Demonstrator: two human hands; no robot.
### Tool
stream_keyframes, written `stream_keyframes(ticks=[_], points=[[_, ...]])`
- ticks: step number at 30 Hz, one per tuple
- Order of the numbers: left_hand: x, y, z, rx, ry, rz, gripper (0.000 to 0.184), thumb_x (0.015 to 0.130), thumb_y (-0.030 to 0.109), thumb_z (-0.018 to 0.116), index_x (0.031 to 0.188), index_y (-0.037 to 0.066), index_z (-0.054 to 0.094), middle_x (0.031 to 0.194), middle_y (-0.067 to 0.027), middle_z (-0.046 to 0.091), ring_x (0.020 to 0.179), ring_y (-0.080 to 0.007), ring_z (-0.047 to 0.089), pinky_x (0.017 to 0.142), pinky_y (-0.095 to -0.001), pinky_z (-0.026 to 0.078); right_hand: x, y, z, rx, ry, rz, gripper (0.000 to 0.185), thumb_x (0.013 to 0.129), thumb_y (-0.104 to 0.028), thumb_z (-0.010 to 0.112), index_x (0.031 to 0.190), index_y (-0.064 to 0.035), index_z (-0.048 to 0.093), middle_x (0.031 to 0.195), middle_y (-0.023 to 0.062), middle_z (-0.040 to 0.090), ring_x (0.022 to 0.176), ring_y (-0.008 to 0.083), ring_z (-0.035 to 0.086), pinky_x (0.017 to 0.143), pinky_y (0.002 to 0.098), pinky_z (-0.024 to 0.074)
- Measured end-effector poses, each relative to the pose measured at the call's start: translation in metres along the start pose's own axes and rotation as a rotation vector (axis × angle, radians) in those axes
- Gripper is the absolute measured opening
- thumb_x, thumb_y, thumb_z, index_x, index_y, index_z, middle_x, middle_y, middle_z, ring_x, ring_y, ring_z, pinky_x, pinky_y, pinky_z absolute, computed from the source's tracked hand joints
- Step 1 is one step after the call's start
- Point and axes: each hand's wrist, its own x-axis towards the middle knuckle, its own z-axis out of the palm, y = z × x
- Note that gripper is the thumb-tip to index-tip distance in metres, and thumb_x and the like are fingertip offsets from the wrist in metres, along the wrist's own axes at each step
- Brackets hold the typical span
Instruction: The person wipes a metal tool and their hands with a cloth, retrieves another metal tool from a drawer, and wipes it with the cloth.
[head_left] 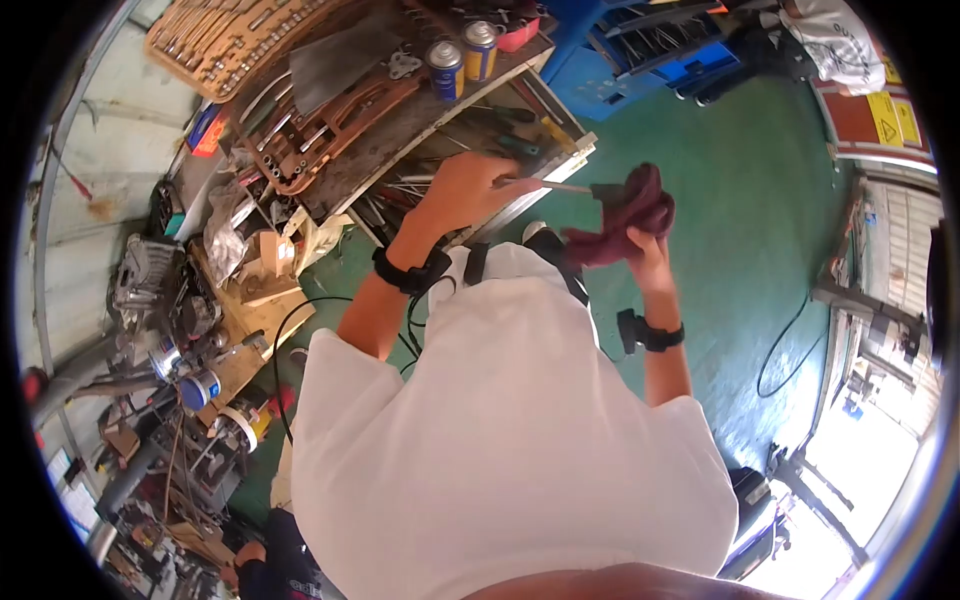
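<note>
My left hand (470,190) is closed around a thin metal shaft (565,187), part of a tool that looks like a screwdriver. Its dark end (605,194) meets a maroon cloth (625,222), which partly covers it. The cloth is bunched up in my right hand (650,258), whose fingers are mostly hidden behind the folds. Beneath and beyond my left hand, an open drawer (575,160) of the workbench holds several hand tools, some with green handles (518,147). Both my wrists wear black bands.
Two spray cans (445,72) stand on the cluttered workbench (400,140), near a brown socket tray (315,135). A blue tool cabinet (590,80) is beyond. Machine parts and paint tins (199,389) crowd the left. Another person's arm (250,555) shows at lower left. A black cable (285,345) hangs nearby.
</note>
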Motion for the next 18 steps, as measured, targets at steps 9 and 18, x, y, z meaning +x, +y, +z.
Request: stream_keyframes(ticks=[9,18], points=[[-0.02,0.003,0.015,-0.229,0.164,-0.144,0.039,0.086,0.037,0.071,0.079,-0.001,0.067,0.057,-0.0096,0.052,0.052,-0.0147,0.042,0.052,-0.0302,0.038,0.012,0.012,0.001,0.204,-0.098,0.046,0.051,0.081,-0.022,0.059,0.127,-0.0012,0.048,0.114,0.0128,0.06,0.104,0.0275,0.06,0.095,0.0422,0.0467],[-0.034,-0.005,0.003,-0.304,0.24,-0.191,0.034,0.084,0.031,0.075,0.078,-0.002,0.069,0.057,-0.0049,0.056,0.053,-0.0091,0.045,0.052,-0.0256,0.037,0.006,-0.01,0.041,0.437,-0.053,0.021,0.063,0.08,-0.035,0.056,0.132,-0.0024,0.044,0.118,0.0185,0.059,0.102,0.032,0.059,0.088,0.0452,0.051]])
